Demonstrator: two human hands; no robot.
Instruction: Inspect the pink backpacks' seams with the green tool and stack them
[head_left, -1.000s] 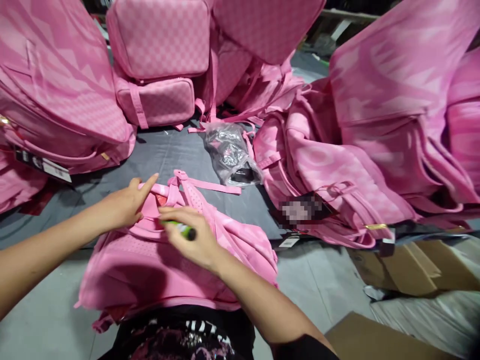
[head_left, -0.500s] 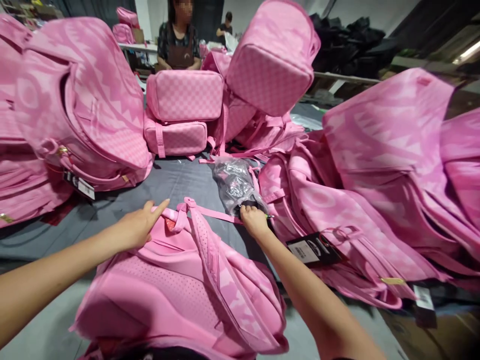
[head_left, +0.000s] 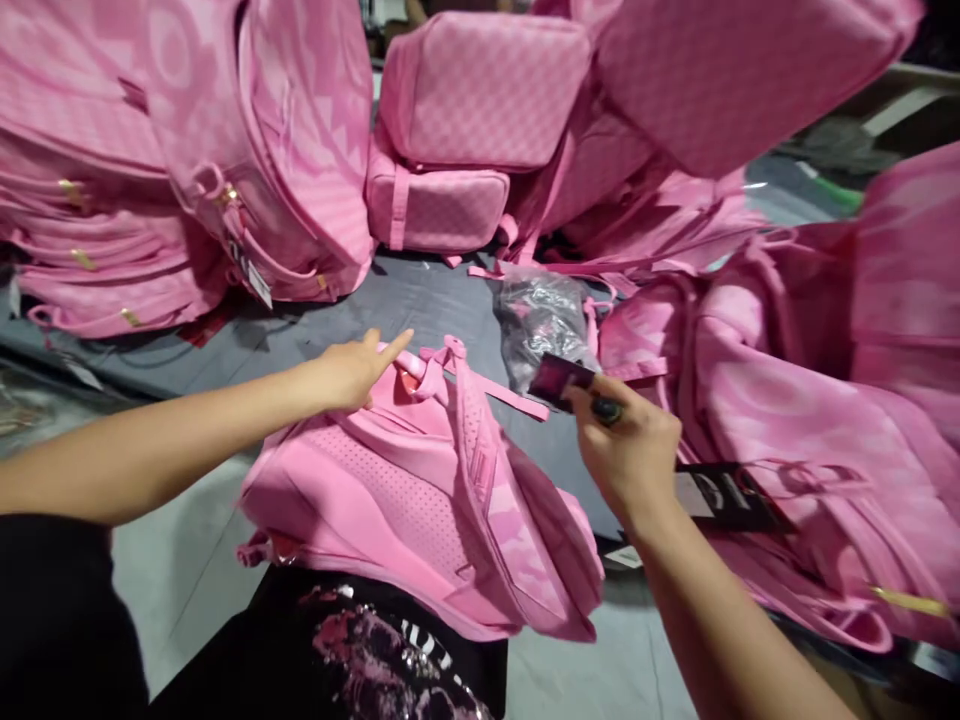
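A pink backpack [head_left: 420, 500] lies back-side up on the table in front of me, straps on top. My left hand [head_left: 352, 370] rests on its top edge near the carry loop, forefinger stretched out. My right hand [head_left: 630, 450] hovers just right of the backpack, fingers closed on a small dark tag [head_left: 559, 380] and a dark pen-like tool [head_left: 606, 409]. A clear plastic bag [head_left: 540, 320] with dark tags inside lies on the grey table just beyond that hand.
Pink backpacks are piled all around: a stack at the left [head_left: 187, 170], checkered ones at the back [head_left: 480, 100], flattened ones at the right [head_left: 810, 400]. A black hang tag [head_left: 731, 497] lies on the right pile. Grey table surface [head_left: 420, 300] shows between them.
My right hand has drawn back from the plastic bag toward me, now holding a dark tag. The left hand stays on the backpack. The view has dropped and swung left.
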